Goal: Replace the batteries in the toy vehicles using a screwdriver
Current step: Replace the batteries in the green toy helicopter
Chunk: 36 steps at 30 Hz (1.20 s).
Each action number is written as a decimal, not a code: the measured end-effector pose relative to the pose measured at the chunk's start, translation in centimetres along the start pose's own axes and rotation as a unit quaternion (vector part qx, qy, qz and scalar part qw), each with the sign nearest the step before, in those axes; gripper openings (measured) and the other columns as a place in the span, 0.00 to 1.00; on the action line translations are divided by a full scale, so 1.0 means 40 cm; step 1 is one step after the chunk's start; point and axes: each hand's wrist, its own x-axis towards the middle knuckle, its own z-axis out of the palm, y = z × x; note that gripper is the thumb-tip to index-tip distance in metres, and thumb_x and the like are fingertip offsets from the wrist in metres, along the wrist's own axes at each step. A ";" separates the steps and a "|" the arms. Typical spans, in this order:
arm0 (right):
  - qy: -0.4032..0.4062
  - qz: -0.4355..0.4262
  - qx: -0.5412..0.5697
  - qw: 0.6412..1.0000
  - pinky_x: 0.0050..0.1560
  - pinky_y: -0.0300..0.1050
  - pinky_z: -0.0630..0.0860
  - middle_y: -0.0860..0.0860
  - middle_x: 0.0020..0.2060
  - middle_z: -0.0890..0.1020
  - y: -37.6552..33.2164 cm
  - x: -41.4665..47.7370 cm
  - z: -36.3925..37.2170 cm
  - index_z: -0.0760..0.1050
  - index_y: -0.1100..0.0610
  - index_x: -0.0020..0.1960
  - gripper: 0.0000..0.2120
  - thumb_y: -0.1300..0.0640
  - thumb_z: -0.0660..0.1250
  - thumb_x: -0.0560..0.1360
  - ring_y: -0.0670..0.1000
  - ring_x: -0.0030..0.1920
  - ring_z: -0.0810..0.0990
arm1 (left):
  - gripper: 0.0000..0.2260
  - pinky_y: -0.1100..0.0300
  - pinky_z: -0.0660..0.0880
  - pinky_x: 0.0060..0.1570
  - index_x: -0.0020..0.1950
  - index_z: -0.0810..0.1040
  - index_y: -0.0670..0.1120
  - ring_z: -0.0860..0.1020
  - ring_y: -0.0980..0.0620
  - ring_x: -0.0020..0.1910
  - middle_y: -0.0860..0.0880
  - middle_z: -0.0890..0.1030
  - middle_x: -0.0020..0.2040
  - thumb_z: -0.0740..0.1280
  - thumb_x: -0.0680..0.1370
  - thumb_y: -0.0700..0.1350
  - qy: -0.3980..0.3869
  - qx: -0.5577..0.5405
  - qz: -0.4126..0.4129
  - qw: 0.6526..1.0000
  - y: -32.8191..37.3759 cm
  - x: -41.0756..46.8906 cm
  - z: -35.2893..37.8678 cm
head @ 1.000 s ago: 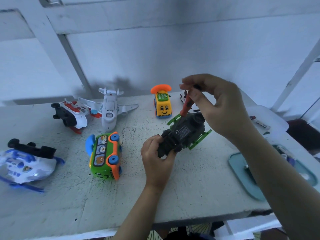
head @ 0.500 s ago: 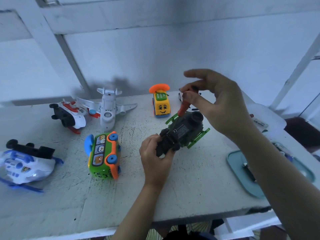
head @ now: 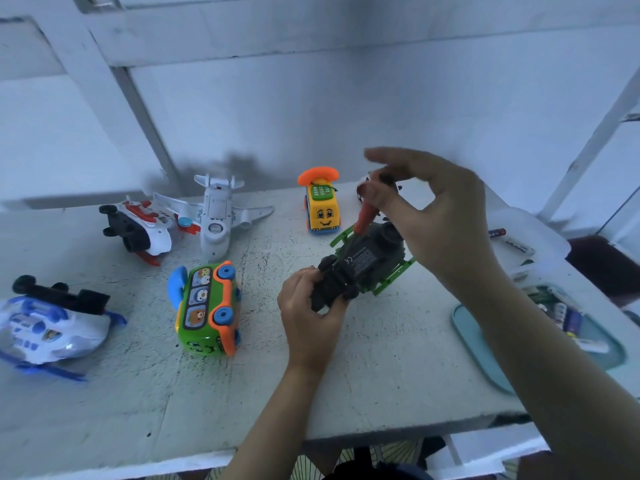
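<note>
The left hand (head: 313,308) grips the near end of the dark toy (head: 362,263), which lies wheels-up near the middle of the table (head: 398,375), its far end resting on the surface. The right hand (head: 440,216) pinches the top of the red screwdriver (head: 363,220) between thumb and fingertips, the index finger stretched out above; motion blur makes it hard to say which other fingers touch the handle. The screwdriver leans with its tip down on the toy's underside, beside the label.

5 more toys lie on the table: a bus (head: 207,306) on its side just left of the left hand, a helicopter (head: 52,323) upside down at the left edge, a red toy (head: 138,226) upside down beside a plane (head: 216,216), and a phone car (head: 322,209) upright behind the dark toy. A tray (head: 467,341) at the right, partly under the right forearm, holds batteries (head: 568,320).
</note>
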 end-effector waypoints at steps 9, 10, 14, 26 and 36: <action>-0.038 0.004 0.014 0.999 0.62 0.36 0.70 0.45 0.52 0.83 0.003 -0.011 0.006 0.80 0.40 0.51 0.07 0.48 0.69 0.73 0.38 0.63 0.74 | 0.17 0.54 0.76 0.46 0.49 0.80 0.38 0.72 0.56 0.48 0.45 0.80 0.46 0.75 0.63 0.44 -0.002 0.004 0.000 1.000 0.008 0.000 0.001; -0.011 -0.002 -0.003 1.000 0.61 0.38 0.70 0.40 0.50 0.82 -0.005 -0.012 0.007 0.78 0.36 0.48 0.07 0.45 0.70 0.71 0.38 0.61 0.73 | 0.17 0.53 0.77 0.46 0.49 0.80 0.38 0.73 0.55 0.48 0.45 0.80 0.46 0.75 0.64 0.44 -0.003 0.005 0.000 1.000 0.008 0.000 0.001; 0.039 -0.001 -0.029 0.999 0.56 0.50 0.73 0.36 0.36 0.81 -0.013 -0.010 0.004 0.77 0.32 0.45 0.09 0.47 0.71 0.71 0.40 0.45 0.78 | 0.17 0.51 0.78 0.46 0.49 0.80 0.38 0.73 0.55 0.48 0.46 0.80 0.46 0.74 0.64 0.44 -0.007 0.003 -0.005 1.000 0.008 -0.002 0.000; -0.114 0.030 -0.132 0.984 0.44 0.28 0.73 0.40 0.38 0.81 0.009 -0.026 -0.060 0.78 0.54 0.50 0.10 0.58 0.74 0.71 0.41 0.38 0.80 | 0.19 0.49 0.76 0.43 0.48 0.80 0.38 0.74 0.52 0.46 0.45 0.80 0.44 0.69 0.66 0.51 0.012 0.010 -0.005 1.000 0.016 0.004 -0.002; -0.260 0.116 -0.178 0.942 0.33 0.45 0.78 0.41 0.27 0.79 0.023 -0.100 -0.099 0.81 0.49 0.43 0.03 0.53 0.69 0.72 0.41 0.31 0.77 | 0.17 0.65 0.67 0.48 0.49 0.80 0.37 0.71 0.56 0.47 0.44 0.80 0.45 0.76 0.64 0.43 0.050 0.052 -0.028 0.997 -0.008 0.002 0.005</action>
